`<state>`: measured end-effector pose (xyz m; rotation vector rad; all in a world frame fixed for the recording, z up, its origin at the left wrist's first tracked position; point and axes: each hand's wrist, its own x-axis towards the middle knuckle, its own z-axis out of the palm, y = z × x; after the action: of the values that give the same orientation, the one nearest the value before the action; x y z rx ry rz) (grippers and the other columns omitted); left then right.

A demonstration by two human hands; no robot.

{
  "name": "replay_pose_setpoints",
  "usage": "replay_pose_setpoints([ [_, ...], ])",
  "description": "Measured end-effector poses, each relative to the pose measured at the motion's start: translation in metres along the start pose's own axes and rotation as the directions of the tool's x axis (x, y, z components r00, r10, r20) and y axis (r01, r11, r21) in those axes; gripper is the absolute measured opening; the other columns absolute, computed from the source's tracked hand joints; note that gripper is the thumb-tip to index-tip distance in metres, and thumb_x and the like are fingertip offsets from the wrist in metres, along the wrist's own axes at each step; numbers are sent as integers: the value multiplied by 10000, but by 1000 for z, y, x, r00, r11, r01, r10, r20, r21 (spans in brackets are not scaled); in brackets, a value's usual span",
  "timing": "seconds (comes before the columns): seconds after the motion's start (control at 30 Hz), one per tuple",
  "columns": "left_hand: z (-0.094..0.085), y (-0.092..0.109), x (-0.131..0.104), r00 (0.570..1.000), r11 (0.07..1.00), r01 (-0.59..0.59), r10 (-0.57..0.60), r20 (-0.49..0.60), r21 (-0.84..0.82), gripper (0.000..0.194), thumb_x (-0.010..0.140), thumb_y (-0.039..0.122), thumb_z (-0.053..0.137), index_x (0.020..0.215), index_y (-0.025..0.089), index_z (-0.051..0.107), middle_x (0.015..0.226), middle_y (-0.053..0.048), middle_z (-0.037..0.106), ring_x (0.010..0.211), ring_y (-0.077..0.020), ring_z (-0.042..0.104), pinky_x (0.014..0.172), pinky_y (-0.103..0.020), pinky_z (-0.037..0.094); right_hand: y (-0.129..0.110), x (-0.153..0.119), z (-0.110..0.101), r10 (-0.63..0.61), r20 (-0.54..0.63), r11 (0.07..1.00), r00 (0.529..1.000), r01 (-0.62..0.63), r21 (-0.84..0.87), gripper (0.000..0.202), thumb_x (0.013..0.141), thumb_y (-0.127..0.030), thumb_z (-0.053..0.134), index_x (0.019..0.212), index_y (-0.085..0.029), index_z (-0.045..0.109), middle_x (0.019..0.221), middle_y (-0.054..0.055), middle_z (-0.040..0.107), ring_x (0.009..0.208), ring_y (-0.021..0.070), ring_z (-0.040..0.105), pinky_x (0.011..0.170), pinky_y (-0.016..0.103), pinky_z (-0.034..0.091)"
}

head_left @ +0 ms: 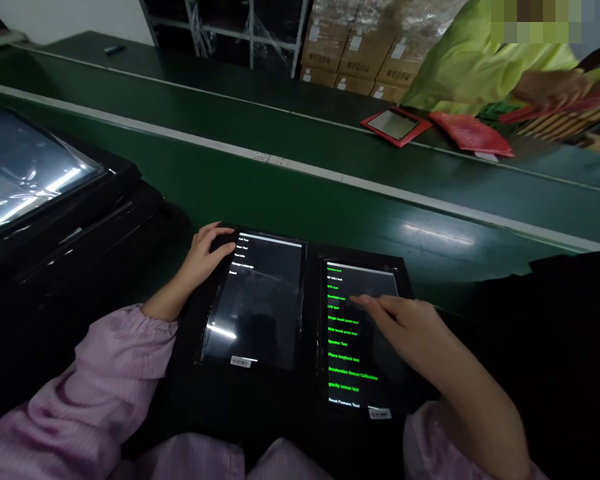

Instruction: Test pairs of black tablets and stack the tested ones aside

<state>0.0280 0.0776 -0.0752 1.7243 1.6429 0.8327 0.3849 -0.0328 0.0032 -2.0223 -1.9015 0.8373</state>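
Observation:
Two tablets lie side by side on black material in front of me. The left tablet (260, 307) shows a short menu in white text. Green lines of text, with a few white ones, fill the right tablet (363, 333). My left hand (207, 253) rests at the upper left edge of the left tablet, fingers apart and holding nothing. Over the upper part of the right tablet is my right hand (405, 320), its index finger pointing at the list; the other fingers are partly hidden, and nothing shows in them. A small white label sits at the bottom of each tablet.
Large plastic-covered screens (30, 173) are stacked at the left on black padding. Across the green bench (300, 150), a person in yellow handles red sheets near a device on a red sleeve (396, 127). Cardboard boxes (363, 50) and a shelf stand behind.

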Motion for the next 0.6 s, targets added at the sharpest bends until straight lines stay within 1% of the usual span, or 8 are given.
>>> replay_pose_setpoints([
  [0.13, -3, -6, 1, 998, 1000, -18, 17, 55, 9, 467, 823, 471, 646, 1244, 269, 634, 1525, -107, 420, 1480, -323, 307, 1241, -554, 179, 0, 3, 9, -2, 34, 1000, 999, 2, -19, 599, 960, -639, 355, 531, -251, 511, 534, 30, 587, 485, 174, 552, 496, 308, 385],
  [0.23, -9, -9, 1, 991, 999, -31, 28, 133, 18, 522, 807, 469, 668, 1293, 291, 603, 1560, -93, 389, 1505, -334, 265, 1244, -569, 146, 0, 3, 11, -9, 48, 1000, 999, 10, -18, 580, 948, -627, 367, 530, -254, 515, 539, 34, 593, 493, 184, 560, 497, 313, 386],
  [0.33, -15, -10, 0, 976, 999, -35, 30, 216, 19, 619, 781, 481, 697, 1358, 303, 565, 1606, -94, 325, 1521, -347, 232, 1243, -565, 154, -2, 2, 8, -58, -22, 998, 998, 58, -3, 577, 949, -647, 369, 550, -254, 511, 560, 26, 599, 506, 178, 562, 507, 307, 402],
  [0.4, -18, -11, -2, 967, 999, -37, 30, 252, 20, 682, 762, 492, 727, 1392, 316, 535, 1634, -90, 274, 1528, -359, 212, 1238, -571, 174, -4, 0, 7, -76, -56, 997, 996, 76, -4, 584, 945, -662, 362, 550, -256, 502, 554, 26, 588, 503, 177, 558, 503, 306, 404],
  [0.5, -17, -11, -3, 964, 999, -40, 32, 264, 25, 728, 741, 484, 763, 1405, 324, 510, 1646, -90, 241, 1533, -375, 186, 1236, -591, 169, -7, -1, 8, -59, -27, 998, 998, 58, -14, 587, 942, -660, 346, 588, -250, 569, 614, 50, 630, 561, 199, 608, 503, 308, 417],
  [0.6, -13, -12, -4, 971, 999, -41, 33, 236, 28, 697, 750, 445, 759, 1389, 305, 517, 1628, -100, 269, 1534, -369, 182, 1243, -593, 139, -7, -2, 10, -54, -13, 998, 998, 54, -21, 600, 952, -653, 343, 602, -241, 603, 687, 70, 679, 610, 210, 647, 517, 309, 438],
])
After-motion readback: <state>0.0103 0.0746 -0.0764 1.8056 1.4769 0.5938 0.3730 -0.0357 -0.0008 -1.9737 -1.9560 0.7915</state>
